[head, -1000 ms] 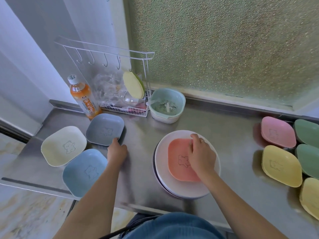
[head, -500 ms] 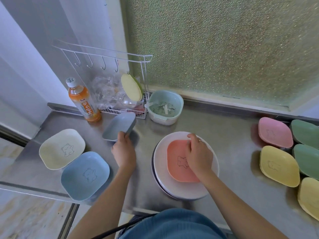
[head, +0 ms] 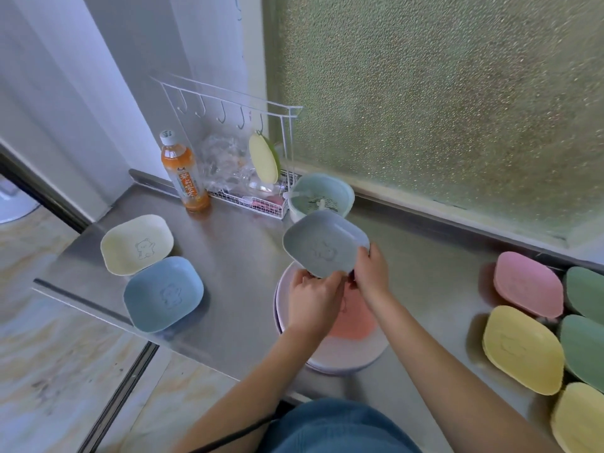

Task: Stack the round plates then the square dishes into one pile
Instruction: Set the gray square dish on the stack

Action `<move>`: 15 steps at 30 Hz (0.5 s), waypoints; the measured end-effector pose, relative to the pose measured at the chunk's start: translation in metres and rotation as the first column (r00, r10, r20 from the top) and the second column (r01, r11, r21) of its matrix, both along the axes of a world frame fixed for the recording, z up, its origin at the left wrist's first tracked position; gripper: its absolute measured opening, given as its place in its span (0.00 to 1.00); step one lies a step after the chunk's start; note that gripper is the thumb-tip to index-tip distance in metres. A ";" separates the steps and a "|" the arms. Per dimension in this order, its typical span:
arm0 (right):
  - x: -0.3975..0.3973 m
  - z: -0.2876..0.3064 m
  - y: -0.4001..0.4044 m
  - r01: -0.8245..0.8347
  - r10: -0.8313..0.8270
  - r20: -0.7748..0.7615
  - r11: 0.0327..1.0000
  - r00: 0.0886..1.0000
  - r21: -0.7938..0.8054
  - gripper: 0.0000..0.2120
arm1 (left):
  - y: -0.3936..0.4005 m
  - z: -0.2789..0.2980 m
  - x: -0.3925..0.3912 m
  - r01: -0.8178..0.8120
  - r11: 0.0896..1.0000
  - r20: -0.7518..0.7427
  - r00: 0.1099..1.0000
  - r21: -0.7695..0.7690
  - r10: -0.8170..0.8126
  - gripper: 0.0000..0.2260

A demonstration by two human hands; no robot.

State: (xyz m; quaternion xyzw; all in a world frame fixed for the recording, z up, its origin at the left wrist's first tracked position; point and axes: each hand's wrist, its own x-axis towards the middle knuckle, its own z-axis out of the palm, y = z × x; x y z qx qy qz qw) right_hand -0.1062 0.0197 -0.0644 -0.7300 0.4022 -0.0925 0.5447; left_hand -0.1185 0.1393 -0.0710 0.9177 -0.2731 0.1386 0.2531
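A pile of white round plates point(head: 340, 358) sits at the counter's front middle, with a coral square dish point(head: 354, 320) on top. Above it both hands hold a grey square dish point(head: 323, 243), tilted. My left hand point(head: 313, 297) grips its near edge and my right hand point(head: 371, 269) pinches its right edge. A cream square dish point(head: 136, 244) and a blue square dish point(head: 163, 293) lie on the left. On the right lie a pink dish point(head: 526, 282), a yellow dish point(head: 521, 348), green dishes point(head: 585, 289) and another yellow dish point(head: 578, 420).
A steel counter point(head: 235, 256) ends at a front edge on the left. At the back stand an orange drink bottle point(head: 183, 173), a white wire rack point(head: 248, 191) with hooks and a hanging yellow sponge point(head: 263, 161), and a pale green strainer bowl point(head: 322, 196).
My left hand lifted the grey dish from the left of the counter and carried it right, over the pile. My right hand left the coral dish and took the grey dish's right edge.
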 end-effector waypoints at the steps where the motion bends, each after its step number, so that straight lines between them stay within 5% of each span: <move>1: -0.005 -0.001 -0.004 -0.012 0.012 -0.017 1.000 1.000 -0.002 0.10 | 0.000 0.000 -0.005 0.040 0.999 -0.009 0.999 -0.030 -0.040 0.08; 4: -0.024 0.001 -0.019 -0.082 0.082 -0.038 0.997 0.996 -0.004 0.08 | 0.004 0.007 -0.017 0.000 0.993 -0.064 0.998 -0.114 -0.008 0.16; 7: -0.041 -0.003 -0.038 -0.152 0.152 -0.023 0.988 0.988 -0.020 0.07 | 0.010 0.018 -0.021 -0.339 0.915 -0.350 0.903 -0.219 0.250 0.19; 10: -0.053 -0.009 -0.050 -0.258 0.256 -0.043 0.964 0.966 -0.064 0.09 | 0.014 0.014 -0.017 -0.489 0.868 -0.489 0.779 -0.082 0.393 0.19; 15: -0.063 -0.019 -0.050 -0.527 0.501 -0.170 0.828 0.849 -0.192 0.21 | 0.023 -0.002 -0.026 -0.485 0.875 -0.529 0.739 0.013 0.417 0.13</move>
